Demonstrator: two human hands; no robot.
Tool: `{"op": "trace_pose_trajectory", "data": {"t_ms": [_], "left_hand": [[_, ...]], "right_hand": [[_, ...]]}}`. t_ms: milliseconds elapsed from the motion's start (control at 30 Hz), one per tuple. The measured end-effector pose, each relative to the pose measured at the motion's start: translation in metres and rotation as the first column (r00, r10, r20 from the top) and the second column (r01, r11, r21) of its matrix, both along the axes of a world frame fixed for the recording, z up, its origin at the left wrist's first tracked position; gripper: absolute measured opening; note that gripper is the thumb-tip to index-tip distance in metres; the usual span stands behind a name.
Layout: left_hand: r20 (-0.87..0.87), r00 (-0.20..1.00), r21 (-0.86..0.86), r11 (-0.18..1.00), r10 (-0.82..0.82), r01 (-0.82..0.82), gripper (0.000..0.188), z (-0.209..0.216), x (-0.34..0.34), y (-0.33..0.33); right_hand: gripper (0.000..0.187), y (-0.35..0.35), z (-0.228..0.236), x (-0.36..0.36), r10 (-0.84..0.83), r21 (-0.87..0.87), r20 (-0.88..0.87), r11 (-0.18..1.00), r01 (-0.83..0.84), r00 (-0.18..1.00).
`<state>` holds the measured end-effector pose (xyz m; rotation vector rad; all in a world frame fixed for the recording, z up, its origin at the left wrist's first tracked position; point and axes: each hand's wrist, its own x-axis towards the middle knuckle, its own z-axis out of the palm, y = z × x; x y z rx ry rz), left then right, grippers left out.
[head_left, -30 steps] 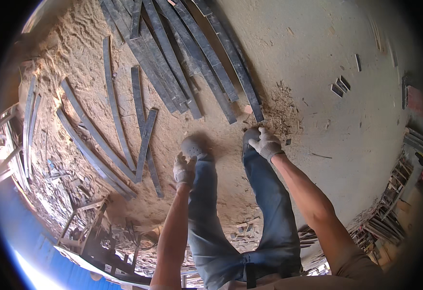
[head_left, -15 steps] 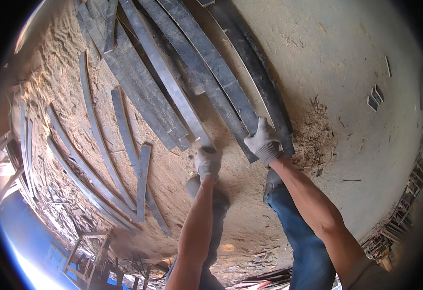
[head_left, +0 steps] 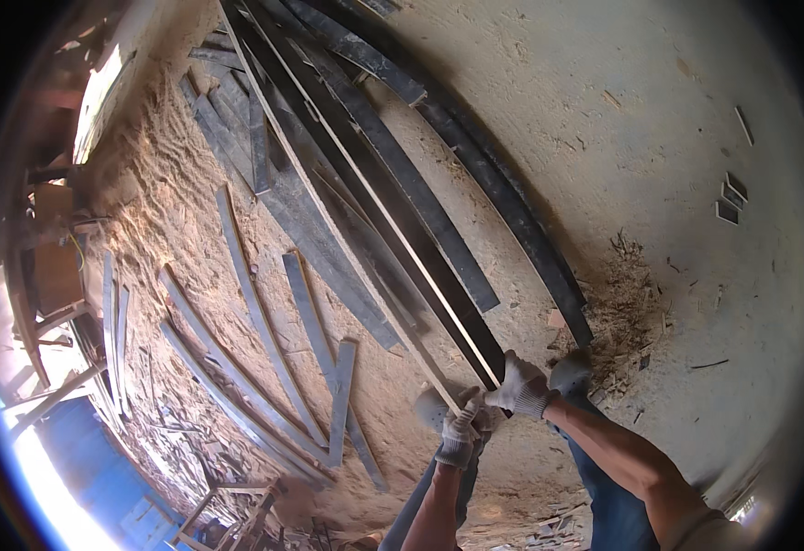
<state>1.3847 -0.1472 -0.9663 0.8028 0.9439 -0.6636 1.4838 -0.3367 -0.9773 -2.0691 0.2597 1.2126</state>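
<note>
My left hand (head_left: 460, 432), in a grey knit glove, is closed around the near end of a long thin strip (head_left: 376, 292) with a pale edge. My gloved right hand (head_left: 521, 389) grips the near end of another long strip (head_left: 461, 331), dark-faced and turned on its edge so its pale edge faces up. Both strips run away toward the far left, slightly apart. The hands are close together, almost touching, and my right fingers partly hide the strip's end. Beneath and beside them lie more dark flat strips (head_left: 457, 266).
Two long dark strips (head_left: 521, 216) lie to the right. Several narrow strips (head_left: 259, 317) are scattered over sawdust at the left. Wood shavings (head_left: 622, 312) are heaped near my right foot (head_left: 572, 372). Small rectangular offcuts (head_left: 730, 200) lie far right. A wooden frame (head_left: 227, 514) stands lower left.
Both strips' near ends are lifted and turned on edge. My hands have come closer together and nearer my body. The view has shifted, and my right foot now shows beside the shavings.
</note>
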Motion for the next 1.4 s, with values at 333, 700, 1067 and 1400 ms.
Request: {"op": "trace_pose_trajectory", "data": {"t_ms": [333, 700, 1067, 1400], "left_hand": [[0.213, 0.977, -0.453, 0.887, 0.007, 0.092, 0.087, 0.188, 0.010, -0.015], [-0.119, 0.985, -0.029, 0.992, -0.129, 0.126, 0.053, 0.133, 0.001, 0.005], [0.118, 0.986, -0.334, 0.940, 0.114, -0.069, 0.056, 0.326, -0.011, 0.044], [0.261, 0.949, -0.585, 0.811, 0.179, 0.007, 0.063, 0.789, -0.095, 0.060]], "right_hand": [[0.101, -0.008, 0.177, 0.029, 0.557, 0.240, 0.306, 0.740, -0.628, 0.772], [0.129, 0.082, -0.124, 0.137, 0.335, -0.556, 0.360, 0.827, -0.088, 0.871], [0.050, 0.029, 0.330, 0.047, -0.243, 0.387, 0.114, 0.904, 0.182, 0.963], [0.061, 0.055, 0.771, -0.099, -0.072, 0.688, -0.008, 0.724, 0.058, 0.997]]}}
